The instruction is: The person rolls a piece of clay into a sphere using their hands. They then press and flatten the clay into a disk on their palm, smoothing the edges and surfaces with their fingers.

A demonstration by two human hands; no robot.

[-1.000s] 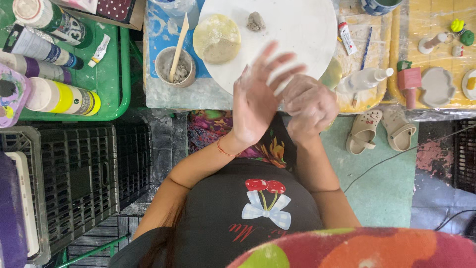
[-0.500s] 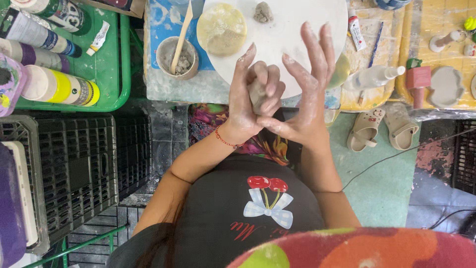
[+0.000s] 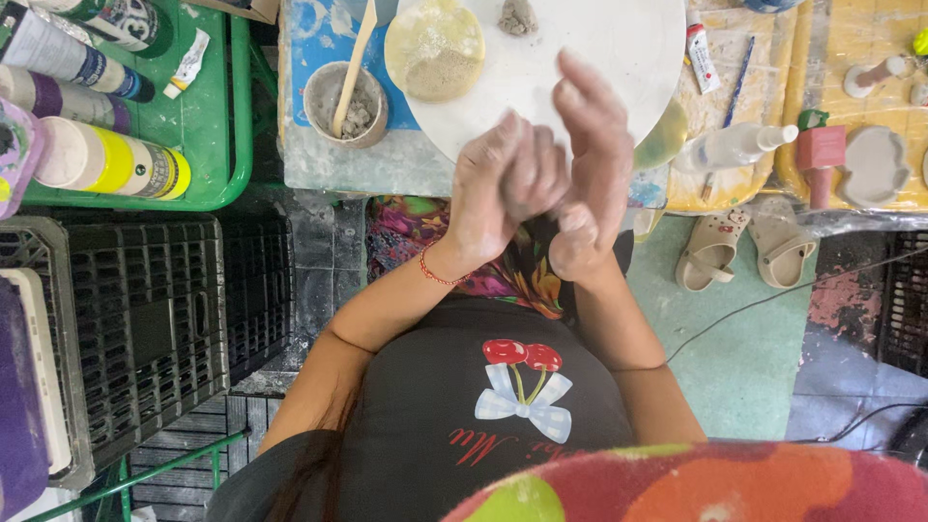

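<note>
My left hand (image 3: pixel 488 198) and my right hand (image 3: pixel 597 164) are pressed together, both dusted with pale clay, in front of a round white board (image 3: pixel 619 68). My left fingers curl against the right palm, and my right fingers stretch flat and blurred. The clay lump held between them is hidden. On the board lie a yellowish round disc (image 3: pixel 435 48) and a small grey clay lump (image 3: pixel 518 14). A small bowl (image 3: pixel 333 116) with a wooden stick (image 3: pixel 354 58) in it stands to the left of the board.
A green tray (image 3: pixel 217 135) with several paint bottles sits at the left, with black crates (image 3: pixel 145 319) below it. To the right are a spray bottle (image 3: pixel 735 145), a tube (image 3: pixel 698 53), a flat clay piece (image 3: pixel 875 164) and a pair of sandals (image 3: pixel 744 246) on the floor.
A second ago the hands were apart. Half a second ago a clay lump showed between the open palms. Now the palms have closed over it and the right hand slides across.
</note>
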